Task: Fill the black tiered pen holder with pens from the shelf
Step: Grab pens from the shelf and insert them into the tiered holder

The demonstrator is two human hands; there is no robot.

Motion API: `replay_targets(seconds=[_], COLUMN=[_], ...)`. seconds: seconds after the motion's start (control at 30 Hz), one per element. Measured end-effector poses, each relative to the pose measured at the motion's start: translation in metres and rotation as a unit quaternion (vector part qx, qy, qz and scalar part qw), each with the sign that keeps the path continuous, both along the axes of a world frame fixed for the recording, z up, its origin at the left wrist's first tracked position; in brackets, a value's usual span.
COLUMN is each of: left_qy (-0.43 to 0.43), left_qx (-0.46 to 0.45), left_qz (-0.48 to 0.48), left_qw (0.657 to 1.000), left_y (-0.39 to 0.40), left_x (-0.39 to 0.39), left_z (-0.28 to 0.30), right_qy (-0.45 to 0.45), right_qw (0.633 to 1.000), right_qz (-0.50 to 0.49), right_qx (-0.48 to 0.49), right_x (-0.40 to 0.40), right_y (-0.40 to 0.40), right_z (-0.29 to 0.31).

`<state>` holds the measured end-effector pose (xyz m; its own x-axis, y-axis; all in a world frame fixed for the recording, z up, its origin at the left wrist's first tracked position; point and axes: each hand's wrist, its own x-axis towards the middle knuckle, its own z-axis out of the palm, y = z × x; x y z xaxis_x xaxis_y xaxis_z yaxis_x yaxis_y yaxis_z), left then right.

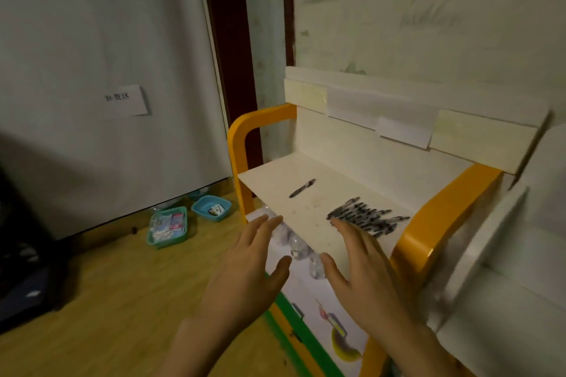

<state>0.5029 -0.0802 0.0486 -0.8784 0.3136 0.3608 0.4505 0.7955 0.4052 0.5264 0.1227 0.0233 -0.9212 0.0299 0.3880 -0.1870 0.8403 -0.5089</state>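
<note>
Pens (366,217) (unlabelled) piled on shelf (275,184).

The white shelf board (321,193) lies open from above and from the near edge. Orange curved side rails stand at its left (237,144) and right (428,223), and a pale back panel (352,144) closes the far side (paper slips hang there). Bare board separates the lone black pen (302,188) from the heap of black pens (367,216) at right.

Home room: wallpaper (428,9), wood floor (107,300), child's shelf (306,193).
</note>
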Motion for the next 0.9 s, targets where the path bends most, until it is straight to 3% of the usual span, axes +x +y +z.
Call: replay_targets(seconds=[0.4, 0.63, 0.9], left_qy=[-0.01, -0.007, -0.076], left_qx=[-0.045, -0.038, -0.03], left_qz=[-0.059, -0.155, -0.292], left_qw=[0.997, 0.987, 0.953], left_y=[0.032, 0.079, 0.134], left_x=[-0.178, -0.279, -0.34], left_z=[-0.002, -0.008, -0.039], right_qy=[-0.013, -0.046, -0.092], right_qw=[0.994, 0.974, 0.929], right_qz=[-0.108, -0.218, -0.357], right_qx=[-0.027, -0.038, -0.042], right_x=[-0.14, -0.193, -0.208], right_y=[0.02, 0.043, 0.062], right_z=[-0.024, -0.026, -0.036])
